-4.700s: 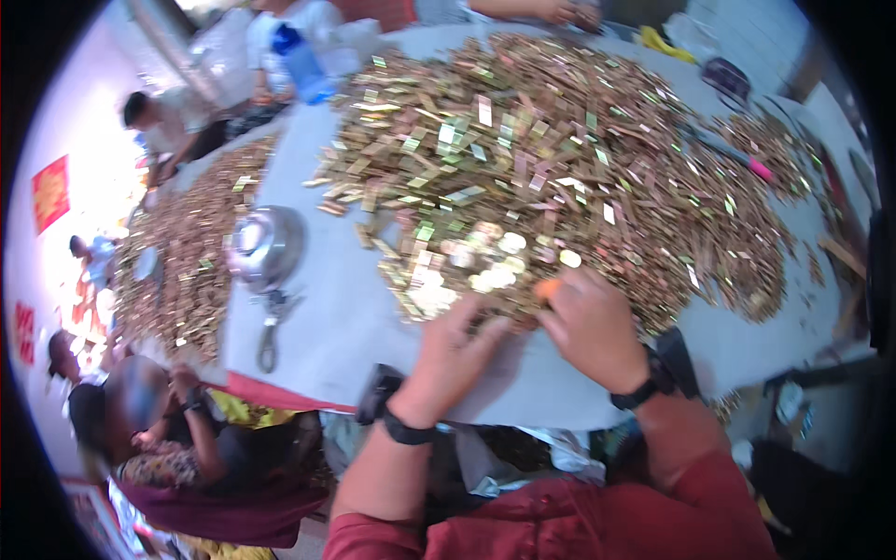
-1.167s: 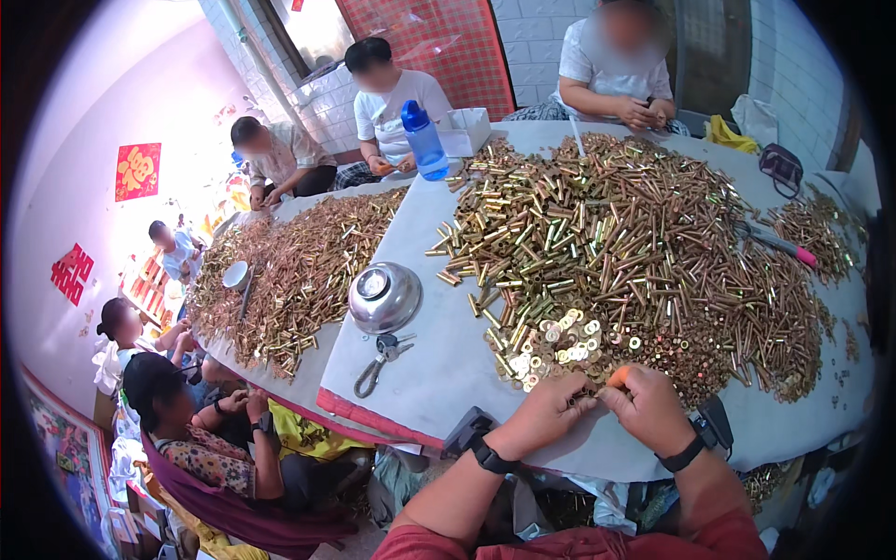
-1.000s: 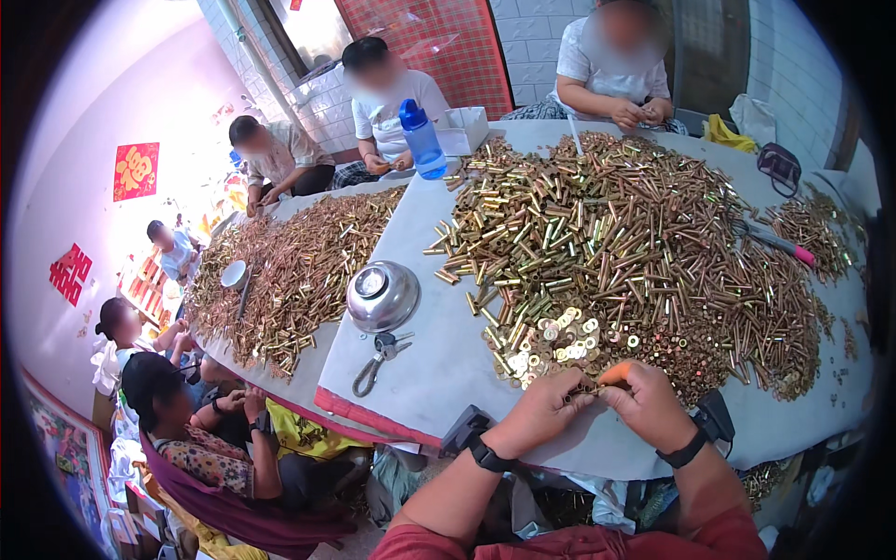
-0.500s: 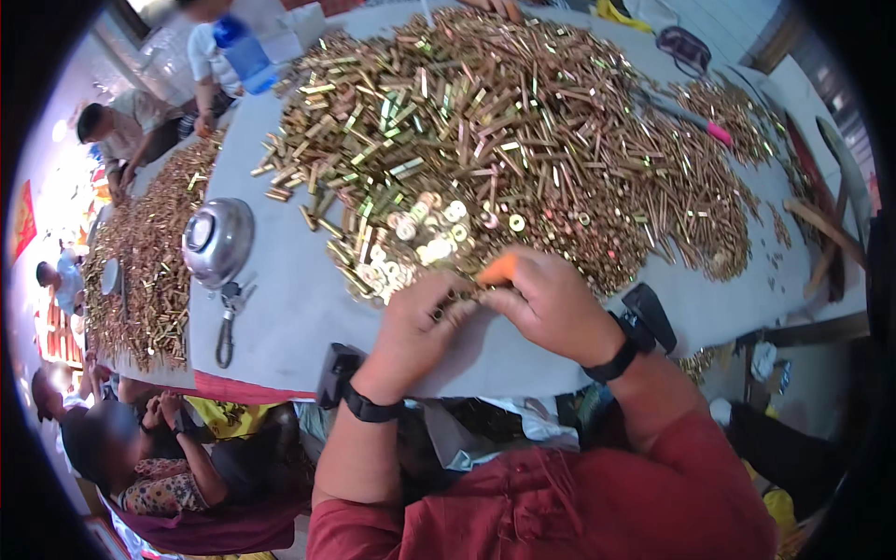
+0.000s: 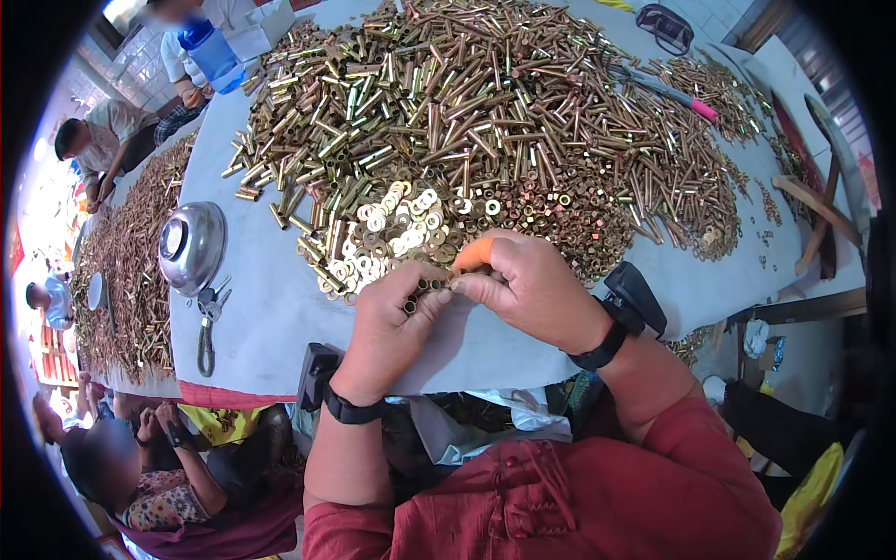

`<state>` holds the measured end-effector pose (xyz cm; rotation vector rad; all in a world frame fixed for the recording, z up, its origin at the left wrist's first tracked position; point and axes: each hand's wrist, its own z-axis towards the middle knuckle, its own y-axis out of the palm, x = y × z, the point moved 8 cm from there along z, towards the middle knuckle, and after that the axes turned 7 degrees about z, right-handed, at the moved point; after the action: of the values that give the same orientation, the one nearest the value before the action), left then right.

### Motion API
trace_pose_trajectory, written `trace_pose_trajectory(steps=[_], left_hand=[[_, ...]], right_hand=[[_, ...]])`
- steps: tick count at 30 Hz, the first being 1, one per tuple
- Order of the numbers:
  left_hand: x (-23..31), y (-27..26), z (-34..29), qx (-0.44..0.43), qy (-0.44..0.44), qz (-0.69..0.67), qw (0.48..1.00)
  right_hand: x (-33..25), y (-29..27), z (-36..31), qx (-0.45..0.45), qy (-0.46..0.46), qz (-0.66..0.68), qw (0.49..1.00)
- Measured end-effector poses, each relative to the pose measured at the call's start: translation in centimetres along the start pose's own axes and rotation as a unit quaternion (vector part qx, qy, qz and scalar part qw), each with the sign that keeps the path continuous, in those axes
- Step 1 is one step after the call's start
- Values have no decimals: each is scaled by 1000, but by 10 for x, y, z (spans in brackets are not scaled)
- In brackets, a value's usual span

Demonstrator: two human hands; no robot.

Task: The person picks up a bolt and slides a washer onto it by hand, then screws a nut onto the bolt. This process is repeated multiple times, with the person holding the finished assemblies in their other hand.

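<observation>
My left hand [image 5: 385, 322] is closed around several short brass-coloured metal sleeves [image 5: 411, 304], their round open ends facing up. Against its fingertips, my right hand [image 5: 537, 291] pinches thumb and forefinger together; whatever small piece lies between them is hidden. An orange finger cover [image 5: 474, 254] sits on the right forefinger. Just beyond both hands lie flat washers [image 5: 401, 222] on the left and small nuts [image 5: 565, 213] on the right. Farther back spreads a heap of sleeves [image 5: 373, 107] mixed with long bolts [image 5: 551, 121].
A metal bowl [image 5: 194, 245] stands on the pale tabletop [image 5: 271, 327] at left, near keys [image 5: 213, 303] on a strap. A pink-handled tool [image 5: 702, 110] lies at far right. Several people sit at left by another parts heap [image 5: 131, 271]. Blue water jug [image 5: 213, 56] stands far left.
The whole scene has shifted slightly left in view as my head moved. Both hands stay together; my left fingers have turned so the sleeves' ends show more plainly.
</observation>
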<state>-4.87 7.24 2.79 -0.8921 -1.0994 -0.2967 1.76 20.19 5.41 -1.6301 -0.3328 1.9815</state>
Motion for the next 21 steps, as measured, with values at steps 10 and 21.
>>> trace_pose_trajectory(steps=[10, 21], left_hand=[[0, -7, 2, 26, -11, 23, 999], [-4, -8, 2, 5, -20, -8, 1000]], right_hand=[[-2, 2, 3, 0, 2, -20, 1000], [-7, 1, 5, -21, -62, 2, 998]])
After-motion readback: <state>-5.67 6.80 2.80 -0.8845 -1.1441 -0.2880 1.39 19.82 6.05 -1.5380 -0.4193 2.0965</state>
